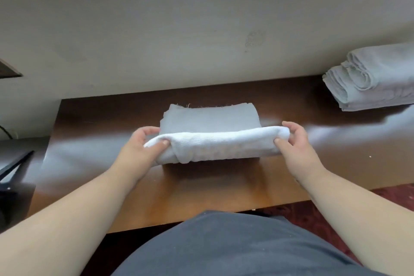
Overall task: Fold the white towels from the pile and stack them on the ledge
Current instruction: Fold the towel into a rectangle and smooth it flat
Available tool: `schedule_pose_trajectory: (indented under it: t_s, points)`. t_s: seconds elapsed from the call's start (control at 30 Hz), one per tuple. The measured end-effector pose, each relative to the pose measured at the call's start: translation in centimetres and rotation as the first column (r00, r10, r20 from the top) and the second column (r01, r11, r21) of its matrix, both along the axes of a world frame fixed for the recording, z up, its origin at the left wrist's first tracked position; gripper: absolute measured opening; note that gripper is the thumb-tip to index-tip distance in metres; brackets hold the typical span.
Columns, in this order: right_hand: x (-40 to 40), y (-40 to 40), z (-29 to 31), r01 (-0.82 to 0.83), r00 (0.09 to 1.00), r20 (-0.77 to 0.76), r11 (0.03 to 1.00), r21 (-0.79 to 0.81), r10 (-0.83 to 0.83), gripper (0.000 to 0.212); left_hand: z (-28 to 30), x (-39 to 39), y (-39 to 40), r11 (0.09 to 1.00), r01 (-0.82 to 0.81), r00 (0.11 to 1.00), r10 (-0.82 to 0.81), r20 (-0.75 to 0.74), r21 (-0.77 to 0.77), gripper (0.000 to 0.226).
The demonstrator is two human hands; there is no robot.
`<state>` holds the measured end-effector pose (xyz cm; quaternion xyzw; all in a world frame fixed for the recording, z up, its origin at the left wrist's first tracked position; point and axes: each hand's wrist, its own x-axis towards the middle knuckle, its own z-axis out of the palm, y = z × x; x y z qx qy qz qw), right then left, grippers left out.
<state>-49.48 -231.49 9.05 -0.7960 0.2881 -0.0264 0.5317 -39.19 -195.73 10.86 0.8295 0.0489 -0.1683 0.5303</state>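
Observation:
A white towel point(210, 134) lies partly folded in the middle of the brown wooden ledge point(94, 119). Its near edge is lifted off the wood. My left hand point(143, 143) pinches the towel's near left corner, thumb on top. My right hand point(291, 139) pinches the near right corner the same way. The far half of the towel rests flat on the ledge. A stack of folded white towels point(371, 78) sits at the right end of the ledge, against the wall.
A pale wall point(179, 40) rises directly behind the ledge. A dark stand point(13, 168) is at the lower left, beside the ledge. Red patterned carpet point(398, 199) shows at the lower right. My grey shirt fills the bottom centre.

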Motion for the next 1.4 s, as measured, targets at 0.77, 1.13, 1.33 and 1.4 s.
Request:
schedule_pose_trajectory:
  t_s: [0.77, 1.13, 1.33, 1.4]
  points:
    - [17.3, -0.9, -9.9, 0.06, 0.969, -0.214, 0.959, -0.276, -0.122, 0.034, -11.0, 12.5, -5.7, 0.824, -0.161, 0.975, 0.217, -0.04, 0.543, 0.038]
    - [17.8, 1.1, -7.0, -0.072, 0.992, -0.128, 0.74, -0.668, -0.019, 0.057, -8.1, 11.1, -10.2, 0.739, 0.012, 0.842, -0.371, 0.391, 0.673, 0.054]
    - [15.4, 3.6, -8.7, -0.678, 0.735, -0.549, 0.464, -0.57, 0.399, 0.073, -10.4, 12.2, -11.2, 0.345, 0.503, 0.595, -0.803, -0.028, 0.792, 0.067]
    - [15.9, 3.3, -9.4, -0.663, 0.748, -0.555, 0.459, -0.591, 0.364, 0.074, -10.8, 13.5, -10.1, 0.318, 0.514, 0.568, -0.822, -0.038, 0.796, 0.068]
